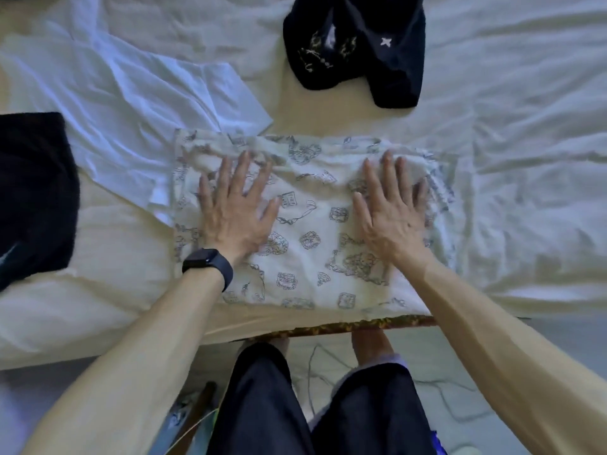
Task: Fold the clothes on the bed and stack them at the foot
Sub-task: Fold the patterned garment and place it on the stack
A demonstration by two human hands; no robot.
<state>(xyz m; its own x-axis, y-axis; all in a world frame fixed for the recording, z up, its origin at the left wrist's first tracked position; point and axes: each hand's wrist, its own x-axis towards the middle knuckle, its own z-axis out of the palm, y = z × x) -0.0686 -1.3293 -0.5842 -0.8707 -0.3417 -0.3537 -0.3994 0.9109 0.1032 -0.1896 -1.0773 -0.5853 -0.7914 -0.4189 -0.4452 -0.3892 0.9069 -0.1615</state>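
Hands come nearest, just past the bed edge. The left hand (236, 205), with a watch (207, 262) on its wrist, and the right hand (391, 211) both lie flat on the printed cloth (308, 231). Their fingers are spread and their palms press down; neither pinches anything.

That cloth sits in the centre of the frame, just inside the near edge of the bed (98, 290). It is doubled into a rough rectangle with a bunched ridge along its far side. It looks thin, soft and light, so it should crease wherever pressed and slide easily on the sheet. The limp layers would likely slip apart if lifted by one corner. The best hold, I judge, is a pinch through all layers at both side edges, or palms slid underneath.

At the left edge of the frame lies a black cloth (33, 192), seemingly folded flat. Farther off, upper left, a white shirt (131, 93) sprawls loose. Its near corner meets the printed cloth's left edge; whether it runs under, I cannot tell. At top centre a dark garment (354, 44) sits crumpled, well apart, and is probably thicker and heavier.
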